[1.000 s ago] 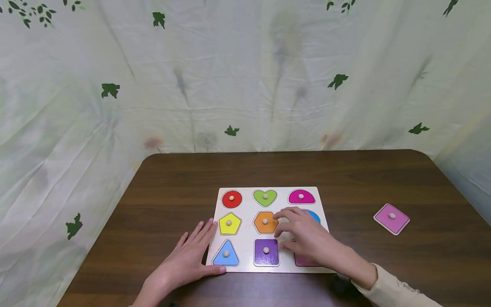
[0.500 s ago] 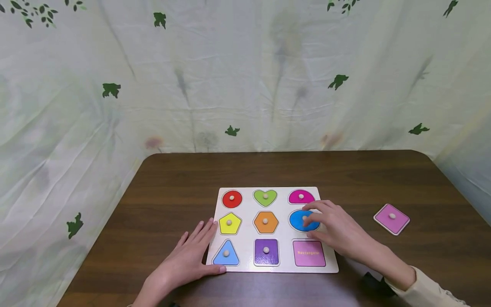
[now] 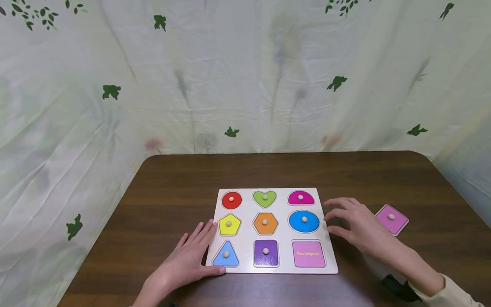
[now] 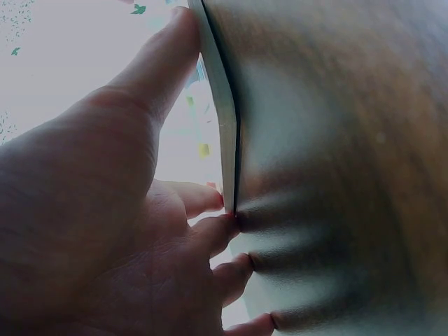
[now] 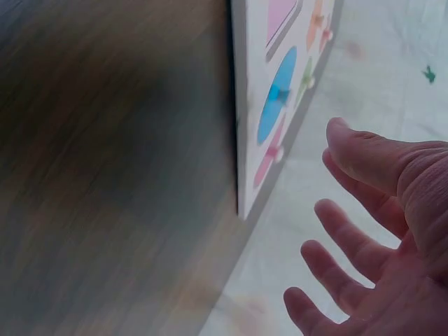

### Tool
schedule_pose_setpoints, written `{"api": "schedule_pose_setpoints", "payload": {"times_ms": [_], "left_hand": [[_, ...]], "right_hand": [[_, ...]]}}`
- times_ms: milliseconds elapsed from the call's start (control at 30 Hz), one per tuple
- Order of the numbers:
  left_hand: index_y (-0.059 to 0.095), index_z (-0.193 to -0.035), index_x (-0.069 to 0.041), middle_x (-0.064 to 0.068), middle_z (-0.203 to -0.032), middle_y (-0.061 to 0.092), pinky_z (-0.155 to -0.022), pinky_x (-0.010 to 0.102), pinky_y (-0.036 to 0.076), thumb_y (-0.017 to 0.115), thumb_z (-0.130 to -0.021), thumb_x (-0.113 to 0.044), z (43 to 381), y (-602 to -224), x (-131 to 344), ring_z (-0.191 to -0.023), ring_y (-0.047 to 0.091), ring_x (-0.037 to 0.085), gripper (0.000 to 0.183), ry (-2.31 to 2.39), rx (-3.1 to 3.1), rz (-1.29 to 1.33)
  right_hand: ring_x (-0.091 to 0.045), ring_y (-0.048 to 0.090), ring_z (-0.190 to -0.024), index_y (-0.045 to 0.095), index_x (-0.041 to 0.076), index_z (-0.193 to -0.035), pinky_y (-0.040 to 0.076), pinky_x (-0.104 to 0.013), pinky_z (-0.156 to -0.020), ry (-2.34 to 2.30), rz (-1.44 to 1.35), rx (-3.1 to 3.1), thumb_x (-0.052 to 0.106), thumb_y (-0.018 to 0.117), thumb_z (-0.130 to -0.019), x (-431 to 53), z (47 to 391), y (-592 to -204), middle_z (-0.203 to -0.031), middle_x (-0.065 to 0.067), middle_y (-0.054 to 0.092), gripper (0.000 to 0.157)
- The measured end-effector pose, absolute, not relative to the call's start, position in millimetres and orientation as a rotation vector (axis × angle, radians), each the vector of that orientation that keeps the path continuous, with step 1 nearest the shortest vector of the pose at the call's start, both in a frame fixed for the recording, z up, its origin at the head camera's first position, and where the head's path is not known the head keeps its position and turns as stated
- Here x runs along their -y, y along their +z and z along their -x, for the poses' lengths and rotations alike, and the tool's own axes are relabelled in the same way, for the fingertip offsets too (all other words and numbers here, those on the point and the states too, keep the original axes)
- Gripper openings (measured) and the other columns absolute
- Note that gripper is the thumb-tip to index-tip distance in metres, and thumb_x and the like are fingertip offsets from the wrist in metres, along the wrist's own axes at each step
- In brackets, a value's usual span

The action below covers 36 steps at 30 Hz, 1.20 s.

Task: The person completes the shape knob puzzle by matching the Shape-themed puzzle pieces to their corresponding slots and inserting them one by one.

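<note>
1. Leaf-printed sheeting backs a dark wooden table (image 3: 172, 179), where a shape puzzle board (image 3: 245, 213) lies at lower centre.
2. Left hand (image 3: 184, 264) lies flat, fingers straight, against the board's lower-left edge.
3. Right hand (image 3: 358, 230) hovers right of the board, fingers loosely spread, holding nothing.
4. Pink square piece (image 3: 391, 218) sits just beyond it (its slot (image 3: 308, 254) lies bare); fetching it looks the step in hand, calling next for a pinch on the knob.

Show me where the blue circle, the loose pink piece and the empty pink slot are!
blue circle (image 3: 304, 221), head view, on its blue face beside the knob.
loose pink piece (image 3: 392, 219), head view, on its pink top.
empty pink slot (image 3: 308, 254), head view, on its printed floor.
</note>
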State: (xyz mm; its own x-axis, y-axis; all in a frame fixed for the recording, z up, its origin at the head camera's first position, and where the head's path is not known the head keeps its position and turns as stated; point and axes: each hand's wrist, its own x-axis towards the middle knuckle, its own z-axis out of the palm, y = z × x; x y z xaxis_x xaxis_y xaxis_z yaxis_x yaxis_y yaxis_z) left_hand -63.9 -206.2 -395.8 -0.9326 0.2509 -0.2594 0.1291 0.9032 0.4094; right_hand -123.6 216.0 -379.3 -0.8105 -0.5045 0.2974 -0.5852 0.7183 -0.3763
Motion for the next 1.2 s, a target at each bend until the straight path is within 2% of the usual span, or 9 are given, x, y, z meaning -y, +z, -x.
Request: {"api": "schedule_pose_setpoints", "payload": {"times_ms": [133, 433, 733, 900, 1100, 1200], "left_hand": [[0.026, -0.157, -0.016, 0.001, -0.163, 0.019, -0.113, 0.064, 0.011, 0.072, -0.07, -0.072, 63.4, -396.0, 206.9, -0.149, 0.012, 0.032, 0.114, 0.558, -2.765, -0.291], [0.026, -0.157, -0.017, 0.001, -0.163, 0.019, -0.113, 0.065, 0.011, 0.073, -0.069, -0.071, 64.7, -397.3, 205.8, -0.149, 0.011, 0.032, 0.114, 0.548, -2.751, -0.273], [0.026, -0.157, -0.017, 0.001, -0.163, 0.019, -0.113, 0.065, 0.011, 0.073, -0.069, -0.071, 63.7, -397.2, 205.8, -0.149, 0.012, 0.032, 0.113, 0.568, -2.757, -0.284], [0.027, -0.157, -0.016, 0.001, -0.163, 0.019, -0.113, 0.065, 0.011, 0.073, -0.07, -0.071, 63.6, -396.5, 206.3, -0.149, 0.012, 0.032, 0.113, 0.567, -2.759, -0.283], [0.028, -0.157, -0.016, 0.002, -0.163, 0.02, -0.113, 0.065, 0.011, 0.073, -0.07, -0.072, 63.8, -396.1, 206.4, -0.149, 0.012, 0.032, 0.113, 0.558, -2.768, -0.291], [0.028, -0.157, -0.016, 0.002, -0.163, 0.02, -0.112, 0.066, 0.011, 0.072, -0.07, -0.072, 64.2, -396.4, 206.1, -0.149, 0.012, 0.033, 0.113, 0.555, -2.765, -0.292]], "right_hand": [[-0.032, 0.052, -0.114, 0.074, 0.019, -0.093, 0.046, -0.055, -0.088, 0.681, -0.87, 2.713, 0.009, 0.088, -0.071, -228.7, 121.9, -377.9, -0.12, -0.007, 0.062, 0.028], [-0.029, 0.051, -0.113, 0.073, 0.026, -0.093, 0.045, -0.037, -0.082, 0.672, -0.744, 2.734, 0.011, 0.087, -0.074, -262.0, 118.3, -376.4, -0.122, -0.004, 0.062, 0.028], [-0.036, 0.05, -0.112, 0.075, 0.023, -0.091, 0.037, -0.038, -0.082, 0.734, -0.617, 2.715, 0.012, 0.085, -0.077, -296.1, 120.7, -378.0, -0.122, -0.007, 0.063, 0.021], [-0.04, 0.046, -0.114, 0.075, 0.02, -0.096, 0.036, -0.05, -0.082, 0.799, -0.55, 2.773, 0.014, 0.082, -0.081, -313.1, 122.5, -377.8, -0.126, -0.011, 0.06, 0.017], [-0.04, 0.046, -0.11, 0.076, 0.017, -0.098, 0.037, -0.042, -0.077, 0.708, -0.572, 2.781, 0.003, 0.083, -0.075, -334.5, 127.6, -384.1, -0.126, -0.014, 0.059, 0.029], [-0.045, 0.045, -0.108, 0.075, 0.015, -0.099, 0.037, -0.049, -0.079, 0.682, -0.594, 2.773, 0.0, 0.084, -0.072, -344.8, 130.9, -389.5, -0.125, -0.018, 0.058, 0.032]]}}
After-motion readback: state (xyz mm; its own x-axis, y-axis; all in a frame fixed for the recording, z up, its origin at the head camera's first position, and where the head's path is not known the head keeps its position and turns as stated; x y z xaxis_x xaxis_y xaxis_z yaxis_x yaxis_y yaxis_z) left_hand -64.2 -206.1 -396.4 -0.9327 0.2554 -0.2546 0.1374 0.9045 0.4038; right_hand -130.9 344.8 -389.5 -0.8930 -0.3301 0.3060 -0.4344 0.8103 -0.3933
